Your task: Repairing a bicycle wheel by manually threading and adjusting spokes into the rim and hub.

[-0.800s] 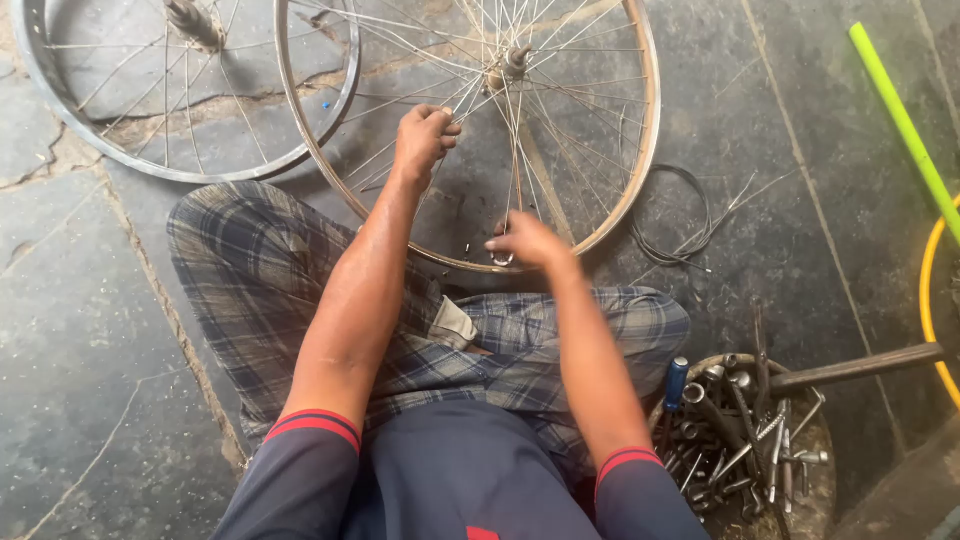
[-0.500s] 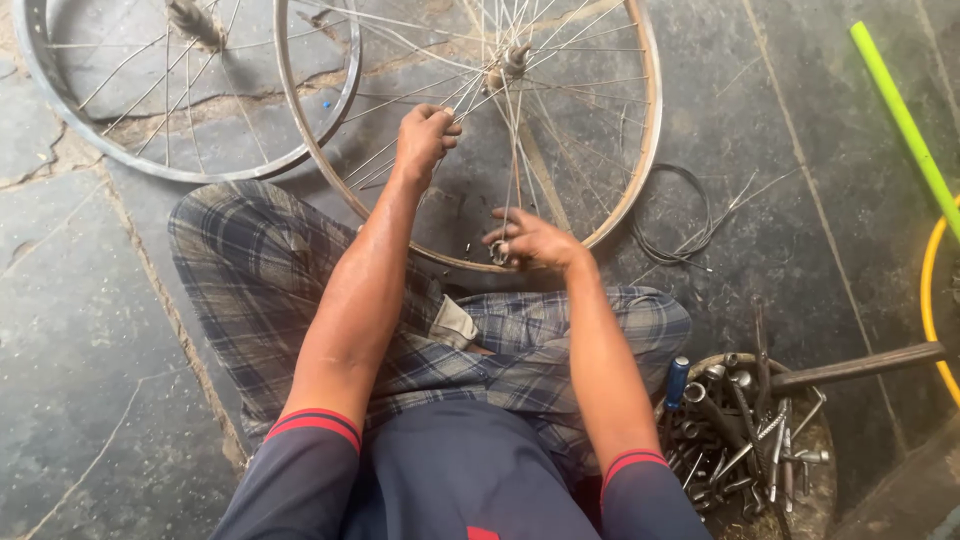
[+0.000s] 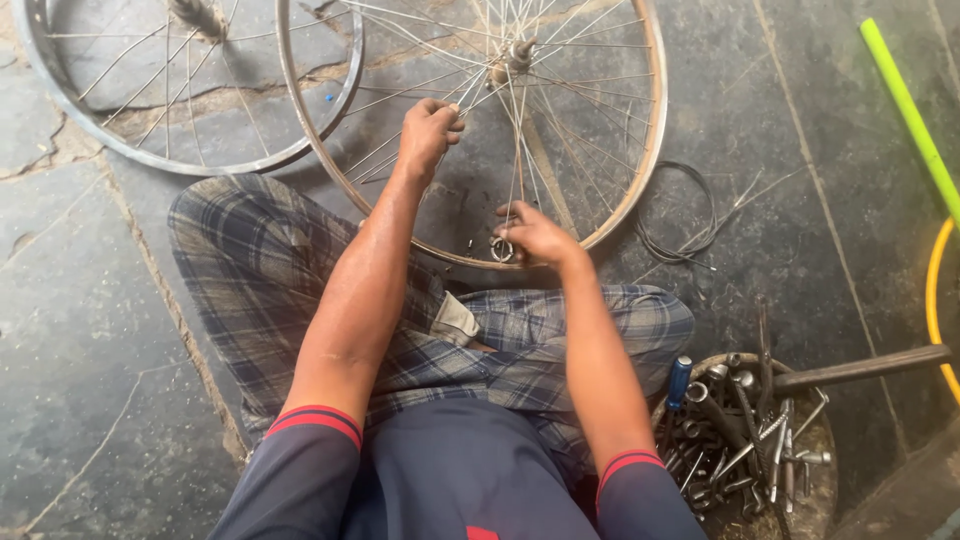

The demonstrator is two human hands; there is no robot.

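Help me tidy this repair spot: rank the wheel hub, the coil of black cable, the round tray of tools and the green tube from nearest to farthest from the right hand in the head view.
From the right hand:
1. Wheel hub, straight ahead, inside the rim.
2. Coil of black cable, on the floor just right of the wheel; nearly level with the hub, hard to separate.
3. Round tray of tools, by the right knee.
4. Green tube, far right edge.

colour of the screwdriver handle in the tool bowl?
Blue; the screwdriver handle shows at the tool bowl rim in the head view.

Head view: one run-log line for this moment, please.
left hand: pinching spokes | right hand: small round tool at wheel rim | second wheel: on floor | tool bowl: by right knee
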